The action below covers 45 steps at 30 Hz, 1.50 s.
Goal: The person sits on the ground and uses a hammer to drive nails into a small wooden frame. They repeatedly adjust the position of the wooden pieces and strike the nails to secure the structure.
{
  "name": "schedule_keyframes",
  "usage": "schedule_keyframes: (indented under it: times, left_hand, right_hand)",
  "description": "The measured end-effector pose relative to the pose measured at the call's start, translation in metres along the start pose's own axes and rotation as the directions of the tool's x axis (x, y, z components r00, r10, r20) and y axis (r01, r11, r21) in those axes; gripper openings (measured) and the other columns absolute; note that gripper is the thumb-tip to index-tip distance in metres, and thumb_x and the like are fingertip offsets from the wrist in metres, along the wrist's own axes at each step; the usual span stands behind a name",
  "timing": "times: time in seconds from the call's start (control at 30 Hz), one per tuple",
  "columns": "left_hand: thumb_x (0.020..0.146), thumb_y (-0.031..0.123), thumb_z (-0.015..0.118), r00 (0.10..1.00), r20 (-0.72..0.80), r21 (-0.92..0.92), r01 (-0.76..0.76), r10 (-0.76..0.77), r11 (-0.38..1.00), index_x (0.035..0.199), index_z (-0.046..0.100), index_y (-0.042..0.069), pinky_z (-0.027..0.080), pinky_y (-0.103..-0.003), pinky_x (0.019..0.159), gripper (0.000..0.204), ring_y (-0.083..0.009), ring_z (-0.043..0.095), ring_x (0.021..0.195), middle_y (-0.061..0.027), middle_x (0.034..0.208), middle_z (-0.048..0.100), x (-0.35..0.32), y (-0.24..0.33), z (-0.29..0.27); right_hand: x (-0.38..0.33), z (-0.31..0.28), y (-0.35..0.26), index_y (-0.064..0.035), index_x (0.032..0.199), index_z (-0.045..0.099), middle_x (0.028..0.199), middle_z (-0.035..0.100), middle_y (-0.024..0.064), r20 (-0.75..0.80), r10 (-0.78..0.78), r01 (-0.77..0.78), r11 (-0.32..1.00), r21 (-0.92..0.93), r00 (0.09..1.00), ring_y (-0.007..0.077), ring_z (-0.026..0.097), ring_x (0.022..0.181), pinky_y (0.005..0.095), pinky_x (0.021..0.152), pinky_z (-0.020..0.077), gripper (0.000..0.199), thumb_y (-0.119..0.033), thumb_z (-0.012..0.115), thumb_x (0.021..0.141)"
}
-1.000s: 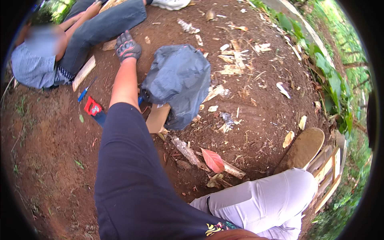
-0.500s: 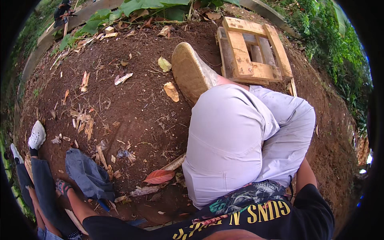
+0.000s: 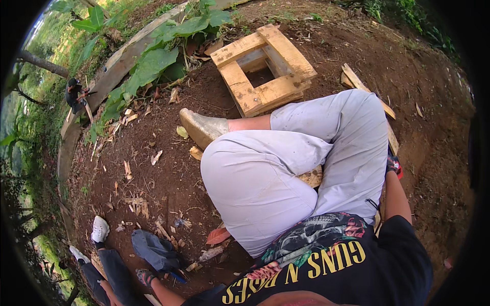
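At lower left my left hand [image 3: 146, 277], in a dark patterned glove, is low beside a crumpled dark blue-grey cloth or bag [image 3: 155, 251]. Its fingers are too small and covered to read. My right hand [image 3: 393, 167], in a red and black glove, is down at my right side beyond my thigh, close to the lower end of a wooden strip [image 3: 392, 137]; my leg and arm hide its fingers. Past my outstretched foot stands a square wooden frame [image 3: 237, 81] of nailed boards with an open middle. A piece of wood [image 3: 311, 177] shows beneath my bent legs.
Another person's legs in dark trousers with white shoes [image 3: 100, 229] lie at lower left. A loose board [image 3: 365, 86] rests right of the frame. Wood chips [image 3: 137, 205] litter the brown soil. A concrete edge [image 3: 122, 51] and large-leaved plants [image 3: 153, 64] border it; a distant person [image 3: 75, 96] is beyond.
The view has shifted, so the frame now appears further left and whole. My right hand has come into sight beside my thigh. My left hand stays near the cloth.
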<state>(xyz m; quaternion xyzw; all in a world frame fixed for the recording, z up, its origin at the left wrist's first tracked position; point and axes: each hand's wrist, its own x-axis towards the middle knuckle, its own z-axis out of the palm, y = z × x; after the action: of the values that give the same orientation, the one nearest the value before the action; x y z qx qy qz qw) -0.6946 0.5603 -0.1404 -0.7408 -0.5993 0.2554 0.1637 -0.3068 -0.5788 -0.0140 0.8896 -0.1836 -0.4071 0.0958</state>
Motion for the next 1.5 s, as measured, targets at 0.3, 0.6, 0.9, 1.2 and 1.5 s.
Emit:
schedule_keyframes:
  times: [0.3, 0.6, 0.9, 1.2, 1.5]
  left_hand:
    - [0.096, 0.026, 0.08, 0.889, -0.453, -0.647, -0.385, 0.074, 0.658, 0.135, 0.069, -0.002, 0.062, -0.041, 0.088, 0.049, -0.0274, 0.077, 0.102, -0.0169, 0.119, 0.077, -0.132, 0.042, -0.254]
    - [0.104, 0.004, 0.071, 0.626, -0.593, -0.791, -0.339, 0.506, -0.509, 0.133, 0.06, -0.004, 0.064, -0.032, 0.098, 0.033, -0.0208, 0.071, 0.116, -0.0139, 0.127, 0.068, -0.38, 0.347, -0.475]
    - [0.083, -0.013, 0.085, 0.098, -0.637, -0.769, -0.017, 0.765, -0.638, 0.141, 0.048, 0.001, 0.059, -0.036, 0.108, 0.071, -0.0243, 0.069, 0.127, -0.0156, 0.142, 0.066, -0.574, 0.53, -0.51]
    - [0.091, 0.02, 0.087, -0.047, -0.565, -0.563, -0.708, 0.824, -0.426, 0.151, 0.05, 0.001, 0.054, -0.044, 0.112, 0.073, -0.0306, 0.063, 0.137, -0.0183, 0.147, 0.062, -0.584, 0.559, -0.469]
    - [0.096, 0.03, 0.078, 0.418, -0.634, -0.444, -0.886, 0.651, 0.137, 0.146, 0.057, -0.001, 0.047, -0.05, 0.117, 0.063, -0.0428, 0.06, 0.136, -0.0264, 0.145, 0.063, -0.436, 0.46, -0.411]
  right_hand:
    - [-0.027, -0.161, -0.045, -0.0035, 0.133, 0.07, 0.128, 0.074, 0.0262, -0.54, 0.259, -0.151, 0.96, 0.236, 0.801, 0.0433, 0.071, 0.119, 0.0525, 0.099, 0.0573, 0.067, -0.054, 0.073, 0.089]
    - [-0.038, -0.306, -0.23, -0.0022, 0.137, 0.068, 0.112, 0.078, 0.0175, -0.744, -0.278, 0.748, 0.515, 0.418, 0.608, 0.0313, 0.077, 0.103, 0.0435, 0.092, 0.0597, 0.078, -0.069, 0.07, 0.096]
    - [0.021, -0.323, -0.247, -0.0066, 0.125, 0.065, 0.101, 0.073, 0.0093, -0.5, -0.633, 0.189, -0.494, 0.849, 0.591, 0.022, 0.073, 0.078, 0.0394, 0.069, 0.0612, 0.05, -0.048, 0.079, 0.1]
    - [0.157, -0.275, -0.245, -0.0045, 0.113, 0.071, 0.103, 0.075, 0.0141, -0.376, -0.348, 0.211, -0.428, 0.879, 0.859, 0.0252, 0.076, 0.09, 0.0439, 0.075, 0.0647, 0.046, -0.044, 0.086, 0.093]
    - [0.24, -0.259, -0.27, -0.0015, 0.109, 0.075, 0.1, 0.076, 0.0161, -0.213, -0.187, 0.241, 0.145, 0.96, 0.959, 0.0287, 0.078, 0.075, 0.0423, 0.06, 0.065, 0.047, -0.041, 0.089, 0.089]
